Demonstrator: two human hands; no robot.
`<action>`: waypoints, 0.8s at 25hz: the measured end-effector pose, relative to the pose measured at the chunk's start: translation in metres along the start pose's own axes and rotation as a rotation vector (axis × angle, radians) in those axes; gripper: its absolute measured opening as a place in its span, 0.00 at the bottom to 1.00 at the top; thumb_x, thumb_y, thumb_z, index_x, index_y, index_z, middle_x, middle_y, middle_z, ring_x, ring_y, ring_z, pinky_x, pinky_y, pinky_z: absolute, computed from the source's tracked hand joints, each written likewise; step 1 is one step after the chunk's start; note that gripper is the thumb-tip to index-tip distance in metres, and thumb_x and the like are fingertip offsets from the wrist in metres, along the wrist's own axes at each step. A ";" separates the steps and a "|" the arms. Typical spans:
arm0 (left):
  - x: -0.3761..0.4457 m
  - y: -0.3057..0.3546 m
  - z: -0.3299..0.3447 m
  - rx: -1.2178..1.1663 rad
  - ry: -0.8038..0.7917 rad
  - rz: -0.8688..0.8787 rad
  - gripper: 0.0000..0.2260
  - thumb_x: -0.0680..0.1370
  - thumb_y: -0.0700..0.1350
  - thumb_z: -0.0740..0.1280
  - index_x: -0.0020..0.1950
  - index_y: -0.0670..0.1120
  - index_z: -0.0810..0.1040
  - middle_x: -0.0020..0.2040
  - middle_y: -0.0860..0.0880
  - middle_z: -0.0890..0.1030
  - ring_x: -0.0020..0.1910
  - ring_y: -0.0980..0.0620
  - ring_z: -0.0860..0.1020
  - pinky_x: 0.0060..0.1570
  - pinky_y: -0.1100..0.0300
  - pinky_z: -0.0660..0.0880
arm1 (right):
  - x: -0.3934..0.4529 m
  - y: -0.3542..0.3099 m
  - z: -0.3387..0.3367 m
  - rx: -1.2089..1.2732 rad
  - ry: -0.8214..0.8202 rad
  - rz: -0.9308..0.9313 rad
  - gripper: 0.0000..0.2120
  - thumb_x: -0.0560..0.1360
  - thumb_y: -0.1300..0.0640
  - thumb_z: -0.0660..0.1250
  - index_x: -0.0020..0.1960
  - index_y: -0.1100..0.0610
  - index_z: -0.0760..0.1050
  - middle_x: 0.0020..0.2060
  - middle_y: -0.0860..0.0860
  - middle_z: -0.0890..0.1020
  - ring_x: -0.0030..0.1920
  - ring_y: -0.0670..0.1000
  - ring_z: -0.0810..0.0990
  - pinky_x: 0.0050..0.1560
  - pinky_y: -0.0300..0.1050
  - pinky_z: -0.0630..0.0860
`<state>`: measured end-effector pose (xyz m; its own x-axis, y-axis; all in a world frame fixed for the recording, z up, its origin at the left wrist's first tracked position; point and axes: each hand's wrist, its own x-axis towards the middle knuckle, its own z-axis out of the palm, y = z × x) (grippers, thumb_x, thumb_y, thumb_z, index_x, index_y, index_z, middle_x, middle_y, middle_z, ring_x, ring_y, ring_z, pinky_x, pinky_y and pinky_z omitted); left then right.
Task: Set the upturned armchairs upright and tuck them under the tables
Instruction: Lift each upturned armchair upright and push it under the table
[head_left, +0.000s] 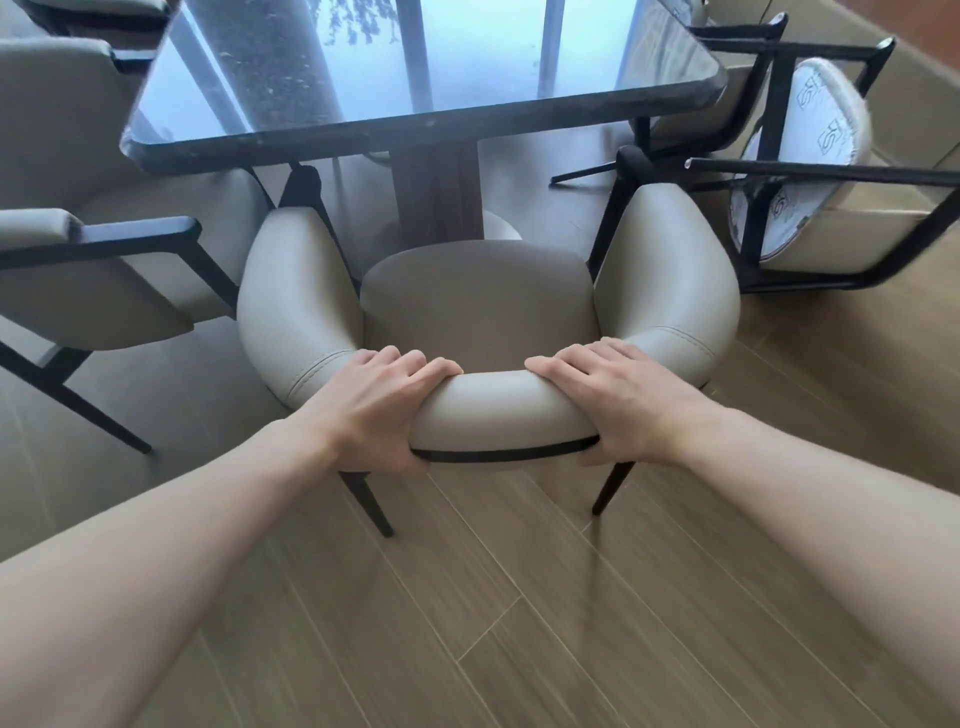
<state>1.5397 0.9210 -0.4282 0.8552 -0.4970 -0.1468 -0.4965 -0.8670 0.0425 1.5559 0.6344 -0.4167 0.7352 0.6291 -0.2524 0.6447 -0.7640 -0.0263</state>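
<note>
A beige armchair (478, 301) with black legs stands upright on the wood floor, its seat facing the dark glossy table (426, 130). Its arm tips reach the table's near edge. My left hand (379, 410) grips the curved backrest on the left, fingers over the top and thumb under. My right hand (618, 405) grips the backrest on the right in the same way. To the right, another armchair (800, 171) lies tipped on its side, its wrapped seat underside and black legs facing me.
An upright beige armchair (104, 280) stands at the table's left side, with another (57, 67) behind it. A further chair (691, 98) is tucked at the table's right. The table rests on a central pedestal (436, 192). Open wood floor lies behind me.
</note>
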 end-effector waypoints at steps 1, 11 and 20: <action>0.000 -0.002 0.000 0.004 -0.002 0.010 0.41 0.59 0.64 0.73 0.70 0.57 0.67 0.51 0.54 0.75 0.48 0.48 0.74 0.50 0.55 0.72 | 0.002 0.005 -0.002 0.010 -0.023 -0.008 0.49 0.63 0.36 0.72 0.78 0.47 0.55 0.65 0.47 0.71 0.65 0.53 0.71 0.73 0.55 0.60; 0.017 -0.005 -0.013 0.114 -0.167 0.017 0.43 0.61 0.69 0.69 0.73 0.59 0.59 0.53 0.55 0.72 0.48 0.50 0.74 0.45 0.56 0.73 | 0.022 0.031 -0.009 -0.187 -0.104 -0.205 0.47 0.64 0.32 0.68 0.76 0.50 0.55 0.59 0.48 0.75 0.54 0.54 0.76 0.51 0.54 0.76; 0.056 -0.016 -0.020 0.059 -0.155 -0.073 0.40 0.60 0.69 0.71 0.68 0.61 0.62 0.49 0.56 0.70 0.48 0.50 0.75 0.37 0.56 0.70 | 0.060 0.073 -0.022 -0.234 -0.100 -0.224 0.50 0.63 0.32 0.71 0.76 0.47 0.51 0.61 0.47 0.74 0.57 0.53 0.76 0.54 0.53 0.76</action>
<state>1.5988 0.9065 -0.4173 0.8584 -0.4175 -0.2981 -0.4459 -0.8945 -0.0313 1.6517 0.6200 -0.4127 0.5534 0.7514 -0.3592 0.8269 -0.5475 0.1285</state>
